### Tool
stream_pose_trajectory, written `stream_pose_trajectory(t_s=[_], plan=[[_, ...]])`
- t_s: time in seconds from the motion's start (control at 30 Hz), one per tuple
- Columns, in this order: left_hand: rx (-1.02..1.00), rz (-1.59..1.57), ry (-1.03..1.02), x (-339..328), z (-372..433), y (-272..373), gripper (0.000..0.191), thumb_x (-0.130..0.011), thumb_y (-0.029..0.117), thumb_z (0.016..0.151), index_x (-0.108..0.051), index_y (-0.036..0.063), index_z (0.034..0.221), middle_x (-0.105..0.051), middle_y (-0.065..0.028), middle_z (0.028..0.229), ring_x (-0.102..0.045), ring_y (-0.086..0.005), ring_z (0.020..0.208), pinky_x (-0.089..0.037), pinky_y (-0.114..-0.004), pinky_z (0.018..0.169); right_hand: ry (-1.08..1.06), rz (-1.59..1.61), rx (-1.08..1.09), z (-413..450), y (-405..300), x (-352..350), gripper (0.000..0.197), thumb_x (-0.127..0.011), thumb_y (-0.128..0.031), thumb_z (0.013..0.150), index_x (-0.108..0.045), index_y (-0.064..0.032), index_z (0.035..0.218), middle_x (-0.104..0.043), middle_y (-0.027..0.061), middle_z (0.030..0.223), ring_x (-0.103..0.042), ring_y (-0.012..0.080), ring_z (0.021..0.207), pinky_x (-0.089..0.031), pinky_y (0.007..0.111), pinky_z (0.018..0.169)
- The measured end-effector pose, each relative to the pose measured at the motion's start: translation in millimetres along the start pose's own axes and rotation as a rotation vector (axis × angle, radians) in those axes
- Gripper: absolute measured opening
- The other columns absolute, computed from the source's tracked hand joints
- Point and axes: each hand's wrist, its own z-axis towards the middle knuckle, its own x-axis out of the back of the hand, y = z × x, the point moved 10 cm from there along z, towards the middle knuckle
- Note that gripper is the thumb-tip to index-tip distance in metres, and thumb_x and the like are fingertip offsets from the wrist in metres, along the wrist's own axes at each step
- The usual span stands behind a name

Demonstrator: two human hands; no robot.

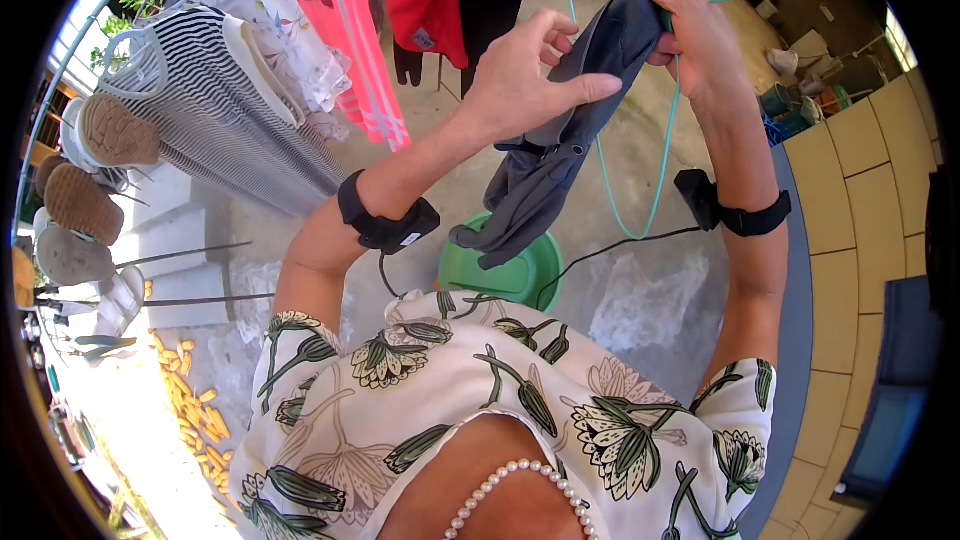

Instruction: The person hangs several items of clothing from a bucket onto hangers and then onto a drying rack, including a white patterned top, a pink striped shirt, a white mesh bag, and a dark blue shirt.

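Note:
Dark grey trousers, or a similar garment, hang in front of me with a button and belt loops at the waistband. My right hand grips their upper end, thumb on top. A thin turquoise wire hanger passes by that hand and hangs behind the cloth; its hook sticks out to the right. My left hand is at the garment's left side, its thumb lying across the fabric and its fingers curled apart from it. Below the dangling cloth, a green plastic basin stands on the concrete floor.
At left hang a striped garment, a floral top, a pink towel and a red garment. Several shoes hang beside them. Corn cobs lie lower left. A tiled wall runs along the right.

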Motion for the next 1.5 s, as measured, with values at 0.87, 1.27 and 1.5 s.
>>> stream_pose_trajectory(t_s=[0.87, 1.27, 1.5], plan=[[0.662, -1.040, -0.256, -20, 35, -34, 0.033, -0.048, 0.030, 0.095, -0.058, 0.0008, 0.107, -0.066, -0.0088, 0.094, -0.067, -0.0148, 0.077, -0.056, -0.028, 0.070, -0.233, -0.216, -0.148, -26, 178, 105, 0.028, -0.049, -0.037, 0.094, -0.055, -0.0091, 0.089, -0.044, -0.0051, 0.060, -0.030, 0.0026, 0.043, -0.024, 0.020, 0.040], [0.620, -0.740, -0.342, -17, 56, -13, 0.026, -0.054, 0.029, 0.092, -0.060, 0.0032, 0.090, -0.066, -0.0036, 0.081, -0.065, -0.0102, 0.066, -0.055, -0.024, 0.060, -0.056, 0.912, 0.689, -58, 43, 160, 0.041, -0.056, -0.040, 0.087, -0.059, -0.0037, 0.107, -0.049, 0.0011, 0.065, -0.031, 0.0098, 0.049, -0.025, 0.025, 0.050], [0.554, -0.715, -0.399, 13, 59, 15, 0.024, -0.059, 0.027, 0.089, -0.062, 0.0035, 0.094, -0.067, -0.0045, 0.085, -0.065, -0.0104, 0.071, -0.055, -0.024, 0.063, -0.338, 0.890, 0.679, -39, 65, 23, 0.041, -0.057, -0.037, 0.088, -0.061, 0.0024, 0.077, -0.038, 0.0017, 0.055, -0.031, 0.0114, 0.050, -0.023, 0.027, 0.048]])
